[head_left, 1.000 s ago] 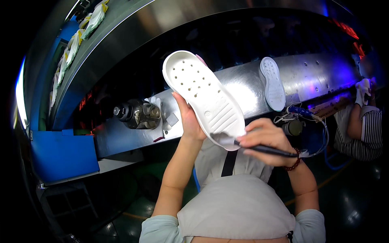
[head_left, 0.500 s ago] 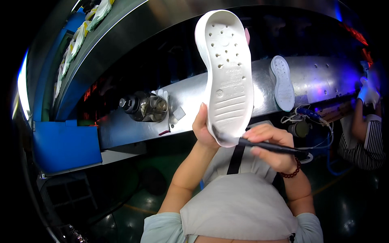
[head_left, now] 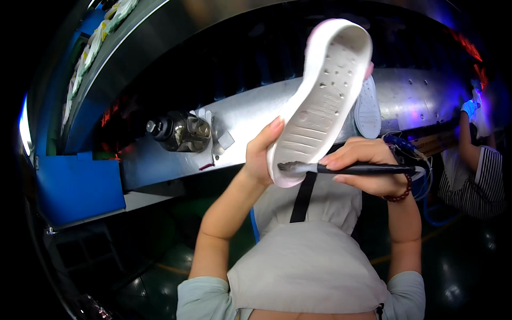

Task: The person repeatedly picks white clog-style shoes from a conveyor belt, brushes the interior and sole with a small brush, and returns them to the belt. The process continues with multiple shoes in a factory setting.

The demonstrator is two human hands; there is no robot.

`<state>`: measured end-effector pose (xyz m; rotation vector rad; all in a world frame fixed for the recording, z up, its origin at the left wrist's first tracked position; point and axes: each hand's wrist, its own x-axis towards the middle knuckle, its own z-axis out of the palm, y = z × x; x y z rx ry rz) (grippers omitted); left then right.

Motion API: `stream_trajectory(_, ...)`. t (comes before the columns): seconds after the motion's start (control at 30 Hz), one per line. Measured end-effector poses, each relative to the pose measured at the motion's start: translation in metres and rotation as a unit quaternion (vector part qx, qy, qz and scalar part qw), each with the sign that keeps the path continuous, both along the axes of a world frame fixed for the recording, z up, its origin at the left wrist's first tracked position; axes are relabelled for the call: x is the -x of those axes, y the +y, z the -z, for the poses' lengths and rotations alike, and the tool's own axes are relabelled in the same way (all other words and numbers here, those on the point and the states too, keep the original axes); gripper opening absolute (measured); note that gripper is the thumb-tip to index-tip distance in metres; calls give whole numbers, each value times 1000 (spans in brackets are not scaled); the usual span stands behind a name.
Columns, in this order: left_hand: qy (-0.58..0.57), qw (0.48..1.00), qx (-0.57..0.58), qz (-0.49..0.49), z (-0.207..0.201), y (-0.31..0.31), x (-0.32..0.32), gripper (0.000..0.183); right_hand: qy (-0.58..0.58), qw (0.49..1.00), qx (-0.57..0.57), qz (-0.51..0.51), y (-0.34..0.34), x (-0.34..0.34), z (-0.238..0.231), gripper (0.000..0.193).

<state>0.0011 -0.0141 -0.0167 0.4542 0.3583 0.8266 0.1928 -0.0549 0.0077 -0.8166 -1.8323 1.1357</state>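
A white shoe sole (head_left: 314, 133) with small holes and ridges inside is raised over the bench, its far end tilted to the right. My left hand (head_left: 260, 154) grips the near end from the left, thumb along the rim. Between the fingers of my right hand (head_left: 368, 152) is a brush (head_left: 384, 169) with a black handle, lying nearly level. Its dark-tipped bristles touch the inside of the sole at the near end. A tube appears to run from the handle's rear. Partly behind the held sole, a second pale sole (head_left: 368, 117) lies on the bench.
On the metal bench (head_left: 240, 117) stand a dark clear jar (head_left: 184, 132) with a black lid and a small grey square (head_left: 226, 140). At the left is a blue box (head_left: 80, 186). Cables (head_left: 408, 146) hang on the right, near a co-worker's striped sleeve (head_left: 482, 178).
The sole's far end has swung right and tilted, now overlapping the second sole. Both hands have shifted, and the brush bristles sit farther inside the near end.
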Motion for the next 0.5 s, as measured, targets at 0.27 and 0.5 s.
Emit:
stream_trajectory(0.27,126,974,50,184,-12,4,3,48,-4,999,15,-50,-9,-8,-2,16)
stream_trajectory(0.5,184,948,97,240,-12,8,14,46,-50,989,-7,-137,-18,-10,-9,19)
